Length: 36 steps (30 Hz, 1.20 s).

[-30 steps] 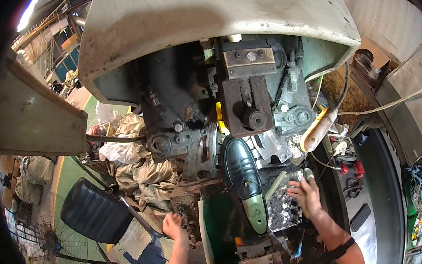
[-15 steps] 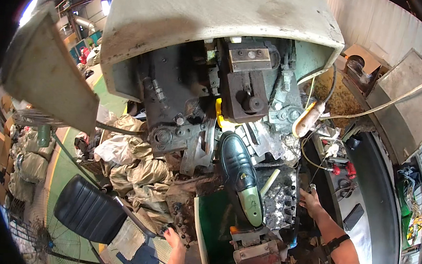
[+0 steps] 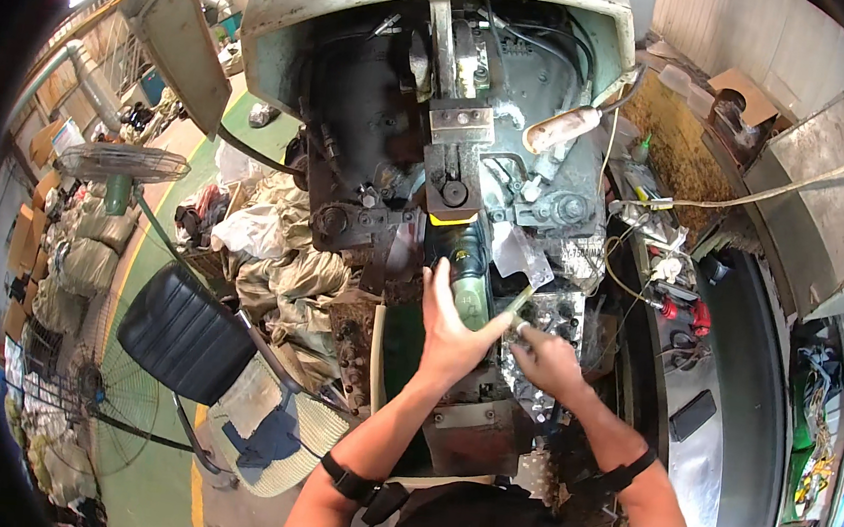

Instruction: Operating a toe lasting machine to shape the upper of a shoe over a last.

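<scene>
A black leather shoe [image 3: 466,250] on a green shoe last [image 3: 470,301] sits under the machine's central press head [image 3: 452,179], toe inward. My left hand [image 3: 450,341] grips the heel end, fingers along the left side and thumb stretched across to the right. Just right of the last, a pale stick-like piece [image 3: 519,300] slants up, close to my left thumb. My right hand [image 3: 549,363] is beside it with curled fingers, over the speckled metal block [image 3: 565,321]; whatever it holds is too small and blurred to name. The toe is hidden beneath the press head.
A work lamp [image 3: 561,130] hangs at the machine's right. A black chair [image 3: 185,333] and wire-guard fans [image 3: 121,165] stand left, near piled sacks [image 3: 288,242]. Along the right run a metal bench with a dark phone [image 3: 693,416] and a black belt [image 3: 757,393].
Both hands have come inward to the shoe, the left from the lower left and the right from the machine's right side. The shoe now sits farther in, beneath the press head. The view has shifted.
</scene>
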Available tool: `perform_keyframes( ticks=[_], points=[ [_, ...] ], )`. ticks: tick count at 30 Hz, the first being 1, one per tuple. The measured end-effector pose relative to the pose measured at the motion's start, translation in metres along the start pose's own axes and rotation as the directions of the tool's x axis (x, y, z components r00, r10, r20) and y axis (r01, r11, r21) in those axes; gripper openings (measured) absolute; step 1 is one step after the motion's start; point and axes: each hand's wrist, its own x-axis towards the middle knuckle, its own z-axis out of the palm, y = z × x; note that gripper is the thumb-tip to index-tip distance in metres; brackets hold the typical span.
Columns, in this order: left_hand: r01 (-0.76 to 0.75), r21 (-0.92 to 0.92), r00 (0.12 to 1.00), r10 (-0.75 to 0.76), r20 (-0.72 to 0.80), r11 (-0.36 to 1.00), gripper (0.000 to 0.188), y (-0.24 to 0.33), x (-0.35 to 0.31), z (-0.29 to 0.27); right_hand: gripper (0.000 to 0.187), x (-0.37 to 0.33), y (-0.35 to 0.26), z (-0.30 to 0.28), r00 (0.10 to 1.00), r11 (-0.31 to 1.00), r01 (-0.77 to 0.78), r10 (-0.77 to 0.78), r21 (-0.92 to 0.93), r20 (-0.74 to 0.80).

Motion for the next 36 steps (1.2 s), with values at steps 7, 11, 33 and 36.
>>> perform_keyframes(
  ticks=[7,11,33,36],
  points=[
    [-0.062,0.076,0.998,0.064,-0.028,0.995,0.111,-0.010,-0.008,0.019,0.028,-0.015,-0.012,-0.006,0.992,0.985,0.039,-0.058,-0.170,-0.108],
    [-0.076,0.089,0.995,0.081,-0.063,0.993,0.106,-0.008,-0.009,0.022,0.030,-0.014,-0.009,-0.006,0.984,0.993,0.059,-0.075,-0.100,-0.162],
    [-0.072,0.030,0.986,0.076,-0.147,0.997,0.106,-0.016,-0.014,0.023,0.013,0.002,-0.008,-0.013,0.965,0.971,0.224,-0.233,-0.083,-0.119],
    [-0.043,0.057,0.991,0.050,-0.125,0.997,0.104,-0.011,-0.014,0.023,0.014,-0.003,0.003,-0.008,0.993,0.984,0.108,-0.112,-0.139,-0.024]
  ],
)
